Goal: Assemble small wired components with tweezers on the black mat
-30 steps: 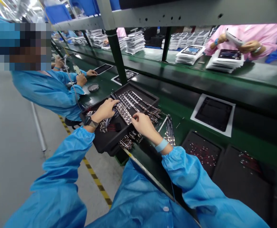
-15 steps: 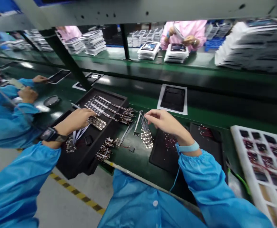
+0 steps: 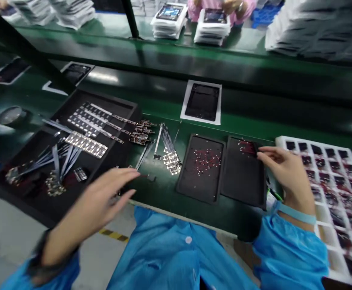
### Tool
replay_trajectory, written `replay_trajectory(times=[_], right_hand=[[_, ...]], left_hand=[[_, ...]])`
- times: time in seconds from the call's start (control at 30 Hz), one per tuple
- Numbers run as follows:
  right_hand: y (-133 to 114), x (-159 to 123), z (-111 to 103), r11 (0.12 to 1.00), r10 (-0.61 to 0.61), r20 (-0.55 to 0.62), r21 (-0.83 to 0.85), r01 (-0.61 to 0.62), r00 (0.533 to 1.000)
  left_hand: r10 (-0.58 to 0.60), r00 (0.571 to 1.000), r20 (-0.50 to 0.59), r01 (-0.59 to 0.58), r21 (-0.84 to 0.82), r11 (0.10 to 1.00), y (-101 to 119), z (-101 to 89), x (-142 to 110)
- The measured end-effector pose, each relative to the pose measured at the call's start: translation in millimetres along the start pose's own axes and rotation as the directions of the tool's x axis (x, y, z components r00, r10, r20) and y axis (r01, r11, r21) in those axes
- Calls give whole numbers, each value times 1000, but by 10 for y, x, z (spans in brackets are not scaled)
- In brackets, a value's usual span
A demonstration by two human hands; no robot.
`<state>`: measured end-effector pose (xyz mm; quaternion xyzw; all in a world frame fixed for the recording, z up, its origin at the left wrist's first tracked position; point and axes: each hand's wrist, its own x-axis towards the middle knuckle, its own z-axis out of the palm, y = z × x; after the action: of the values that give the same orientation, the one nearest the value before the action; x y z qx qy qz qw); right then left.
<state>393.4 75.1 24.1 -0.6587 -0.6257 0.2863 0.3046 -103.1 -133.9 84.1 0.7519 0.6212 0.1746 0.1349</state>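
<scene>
**Q:** State the condition of the left grip.
**A:** My left grip [image 3: 103, 195] is raised above the near edge of the worktop [image 3: 164, 197], its thumb and fingers spread well apart. A small grey block [image 3: 151, 177] with a red wire lies just beyond the fingertips. To the left stands the black foam box [image 3: 112, 100], carrying a metallic strip panel [image 3: 86, 144] and flat ribbon cables [image 3: 64, 161].

**Q:** And the right grip?
**A:** My right grip [image 3: 287, 169] is at the right edge of the right flat tray [image 3: 242, 177]. Thumb and index tips are close together; at this angle I cannot tell whether they pinch anything.

**Q:** Locate the red-wired parts.
**A:** A small cluster of red-wired parts [image 3: 247, 147] lies at the far end of that tray, near my right fingertips. A larger scatter lies in the left flat tray [image 3: 204, 194], just beside it. The white compartment tray [image 3: 280, 141] sits to the right, with dark, red-wired pieces in many cells.

**Q:** Report markings.
**A:** The upper unit of the far stack [image 3: 169, 14] shows blue and white detail, too small and blurred to read.
</scene>
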Motion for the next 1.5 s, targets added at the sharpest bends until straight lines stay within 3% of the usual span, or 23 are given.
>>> replay_trajectory(times=[0.03,0.1,0.17,0.23,0.27,0.33,0.4,0.5,0.6,0.83,1.0,1.13,1.23,1.37,1.5], right_hand=[[22,-36,43,1000,-8,35,19,7,999],[-57,-129,196,998,-47,89,42,44,995],[-291,-267,442,992,-127,133,47,121,983],[-631,-448,790,963,-268,257,79,256,929],[-817,-546,999,939,-345,334,112,326,877],[-1164,-728,1460,866,-483,501,152,477,718],[-1419,-866,1916,808,-518,591,101,581,619],[-1586,-976,2431,738,-494,681,0,674,541],[-1587,-1004,2651,724,-455,726,-36,689,515],[-1565,-995,2623,789,-371,760,-45,613,534],[-1602,-1004,2538,795,-430,702,-4,607,567],[-1646,-972,2322,849,-462,666,143,508,586],[-1621,-881,2100,891,-453,639,293,347,621],[-1482,-666,1851,869,-386,596,490,61,704],[-1252,-442,1675,793,-278,425,608,-44,862]], left_hand=[[39,999,32,-39,29,999,37,235,2],[7,997,76,-19,157,987,-23,640,11],[-25,995,98,1,240,971,-146,860,4],[-57,995,87,30,284,958,-219,874,-6],[-74,995,70,50,306,951,-230,826,-2],[-99,994,45,76,364,928,-229,690,30],[-98,993,67,59,437,898,-253,582,87],[-78,985,154,-11,506,863,-389,559,172],[-63,980,187,-40,500,865,-549,628,222],[-61,973,224,-55,475,878,-613,650,277],[-35,985,170,-42,428,903,-590,589,267],[-3,996,87,-23,291,957,-458,431,270],[44,998,36,-51,210,976,-237,215,355],[124,992,24,-126,178,976,154,-139,757],[182,983,32,-184,82,979,514,-360,1597]])
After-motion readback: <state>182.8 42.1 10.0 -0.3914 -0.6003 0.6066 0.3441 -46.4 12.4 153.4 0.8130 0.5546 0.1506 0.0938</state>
